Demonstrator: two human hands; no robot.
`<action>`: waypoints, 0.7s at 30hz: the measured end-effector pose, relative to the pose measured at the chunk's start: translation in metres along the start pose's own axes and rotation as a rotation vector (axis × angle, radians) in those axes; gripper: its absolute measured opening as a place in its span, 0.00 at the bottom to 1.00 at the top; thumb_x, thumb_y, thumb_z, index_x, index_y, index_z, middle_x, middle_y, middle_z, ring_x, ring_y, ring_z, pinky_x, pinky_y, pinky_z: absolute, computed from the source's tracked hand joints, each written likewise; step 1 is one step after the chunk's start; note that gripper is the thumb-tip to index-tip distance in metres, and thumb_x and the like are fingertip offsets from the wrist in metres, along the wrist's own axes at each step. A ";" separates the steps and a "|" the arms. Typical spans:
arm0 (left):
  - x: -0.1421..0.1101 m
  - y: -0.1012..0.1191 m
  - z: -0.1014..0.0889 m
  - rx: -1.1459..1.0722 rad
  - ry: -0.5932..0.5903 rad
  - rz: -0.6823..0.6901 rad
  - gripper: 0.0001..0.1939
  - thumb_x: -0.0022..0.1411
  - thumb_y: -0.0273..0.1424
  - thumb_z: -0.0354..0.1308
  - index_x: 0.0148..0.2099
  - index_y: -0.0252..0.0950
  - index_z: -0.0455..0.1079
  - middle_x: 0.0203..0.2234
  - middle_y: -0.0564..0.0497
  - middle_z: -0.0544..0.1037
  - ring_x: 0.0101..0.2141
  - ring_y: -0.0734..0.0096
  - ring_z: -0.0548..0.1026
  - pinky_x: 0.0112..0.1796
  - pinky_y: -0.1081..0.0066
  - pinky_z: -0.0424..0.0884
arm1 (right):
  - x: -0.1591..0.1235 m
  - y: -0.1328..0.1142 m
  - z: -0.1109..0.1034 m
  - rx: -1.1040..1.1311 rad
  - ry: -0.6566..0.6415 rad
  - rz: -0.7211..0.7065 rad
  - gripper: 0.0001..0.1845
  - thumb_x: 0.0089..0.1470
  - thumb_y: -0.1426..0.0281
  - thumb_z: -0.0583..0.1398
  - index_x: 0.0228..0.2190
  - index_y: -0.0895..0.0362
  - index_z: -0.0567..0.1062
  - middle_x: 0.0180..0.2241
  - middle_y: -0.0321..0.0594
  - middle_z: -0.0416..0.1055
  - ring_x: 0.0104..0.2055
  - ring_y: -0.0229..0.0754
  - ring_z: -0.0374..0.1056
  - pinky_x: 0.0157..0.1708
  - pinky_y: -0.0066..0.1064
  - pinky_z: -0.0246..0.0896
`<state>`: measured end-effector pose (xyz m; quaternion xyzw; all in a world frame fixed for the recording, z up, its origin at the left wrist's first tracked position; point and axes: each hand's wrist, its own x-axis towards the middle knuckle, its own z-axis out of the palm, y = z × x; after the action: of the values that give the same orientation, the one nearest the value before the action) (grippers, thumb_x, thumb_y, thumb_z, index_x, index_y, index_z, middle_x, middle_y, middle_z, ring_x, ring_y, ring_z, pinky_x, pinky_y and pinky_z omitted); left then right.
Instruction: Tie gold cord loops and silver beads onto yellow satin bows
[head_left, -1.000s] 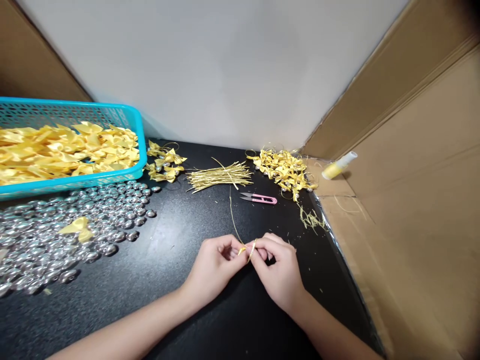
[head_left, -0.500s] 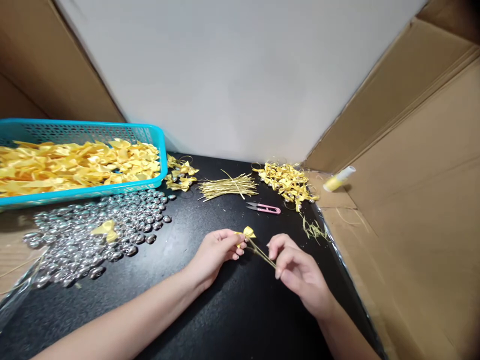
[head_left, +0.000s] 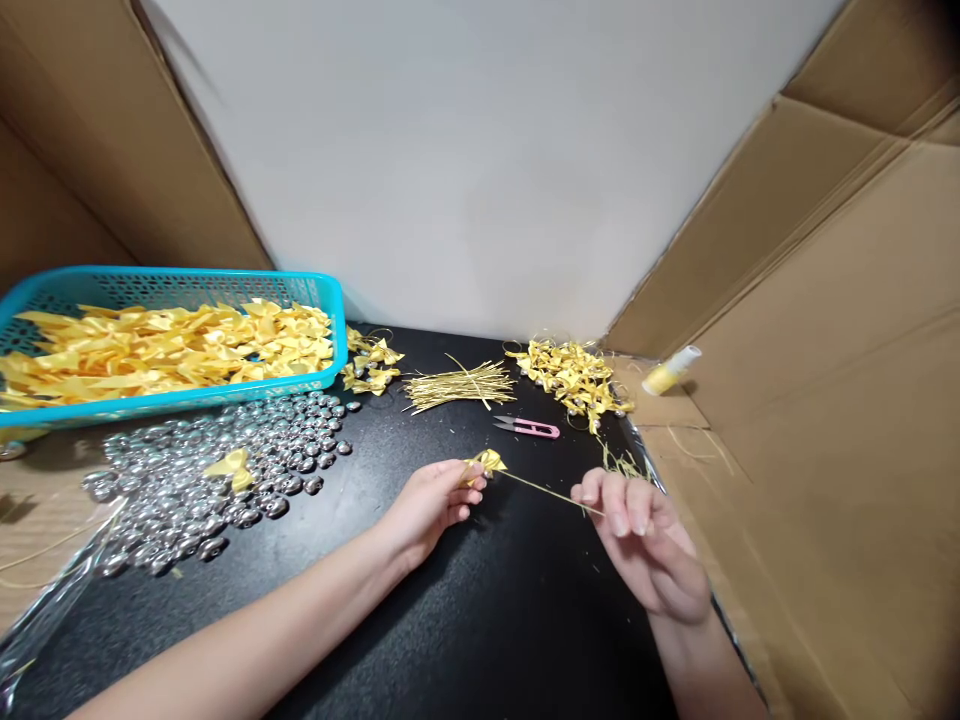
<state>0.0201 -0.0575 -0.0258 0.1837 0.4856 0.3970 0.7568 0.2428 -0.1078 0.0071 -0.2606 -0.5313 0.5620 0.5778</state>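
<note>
My left hand (head_left: 435, 505) pinches a yellow ribbon bow (head_left: 491, 462) between thumb and fingers, above the black tabletop. From the bow a thin gold cord (head_left: 544, 488) runs taut to the right. The far end of the cord meets the fingers of my right hand (head_left: 645, 530), which are curled round it; the exact grip is partly hidden. Just beyond both hands lie pink-handled thread snips (head_left: 527, 428). A bundle of cut gold cords (head_left: 461, 385) rests behind the snips.
At the left stands a turquoise basket (head_left: 341, 330) full of yellow bows. Silver beads (head_left: 180, 500) spread before it, one loose bow (head_left: 236, 468) on top. Finished-looking bows with loops (head_left: 570, 375) are heaped back right, near cord scraps (head_left: 622, 462) and a yellow thread spool (head_left: 670, 372). Cardboard walls flank the table.
My right hand has moved right, away from the bow, and the doubled cord between the hands now shows as one straight strand. My left hand still holds the bow. The view has shifted slightly.
</note>
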 end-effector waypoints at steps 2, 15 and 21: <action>0.000 0.000 -0.001 0.000 -0.007 -0.010 0.11 0.45 0.30 0.70 0.26 0.30 0.72 0.20 0.53 0.75 0.19 0.81 0.69 0.20 0.80 0.59 | 0.000 -0.002 -0.001 0.063 0.026 0.006 0.10 0.55 0.62 0.61 0.25 0.52 0.69 0.22 0.37 0.58 0.36 0.44 0.60 0.43 0.39 0.60; -0.004 -0.001 -0.002 -0.006 -0.087 -0.004 0.14 0.42 0.33 0.73 0.26 0.32 0.72 0.20 0.54 0.75 0.21 0.81 0.71 0.24 0.80 0.63 | 0.007 -0.003 0.014 -0.444 0.064 0.414 0.13 0.56 0.62 0.62 0.26 0.57 0.69 0.21 0.31 0.55 0.23 0.33 0.49 0.24 0.26 0.47; -0.004 -0.005 -0.004 0.002 -0.154 -0.052 0.16 0.41 0.34 0.74 0.26 0.32 0.70 0.18 0.55 0.75 0.20 0.81 0.70 0.24 0.81 0.64 | 0.009 0.006 0.022 -0.621 -0.015 0.568 0.11 0.57 0.65 0.57 0.26 0.58 0.68 0.19 0.27 0.47 0.21 0.31 0.44 0.21 0.25 0.40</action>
<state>0.0178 -0.0638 -0.0284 0.2017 0.4309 0.3617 0.8018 0.2189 -0.1046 0.0111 -0.5544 -0.5867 0.5140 0.2902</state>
